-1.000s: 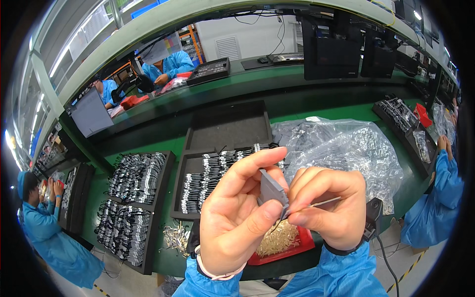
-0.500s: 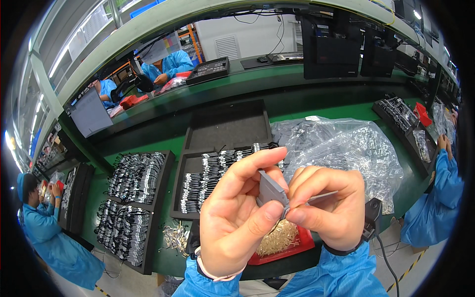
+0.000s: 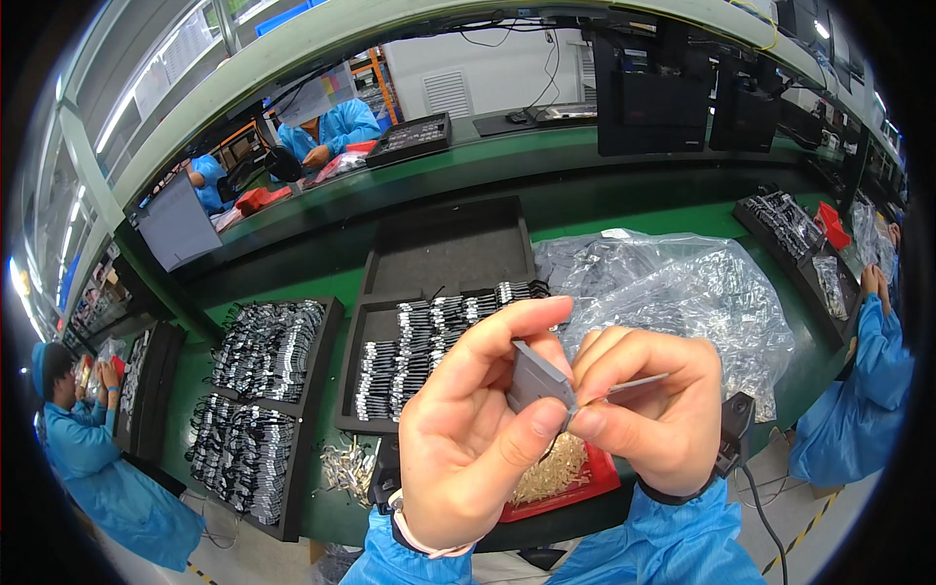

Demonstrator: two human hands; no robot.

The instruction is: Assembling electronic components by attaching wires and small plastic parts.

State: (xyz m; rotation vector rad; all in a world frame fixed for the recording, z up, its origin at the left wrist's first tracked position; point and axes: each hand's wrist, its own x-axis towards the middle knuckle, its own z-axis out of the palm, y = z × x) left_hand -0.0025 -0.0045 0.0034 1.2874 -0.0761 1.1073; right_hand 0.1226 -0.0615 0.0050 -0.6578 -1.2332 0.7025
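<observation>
Pinching one flat grey plate point(image 3: 536, 378), our half-curled left hand point(image 3: 468, 439) faces our right hand point(image 3: 658, 409) (closed on one thin grey strip point(image 3: 640, 384)).

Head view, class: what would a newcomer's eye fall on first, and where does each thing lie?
Most likely the left hand and right hand, meeting at a flat grey piece near the middle. Just below them in the picture, a red tray holds small gold-coloured bits. Beyond, toward the right, a shiny clear bag spreads over the green table.
</observation>
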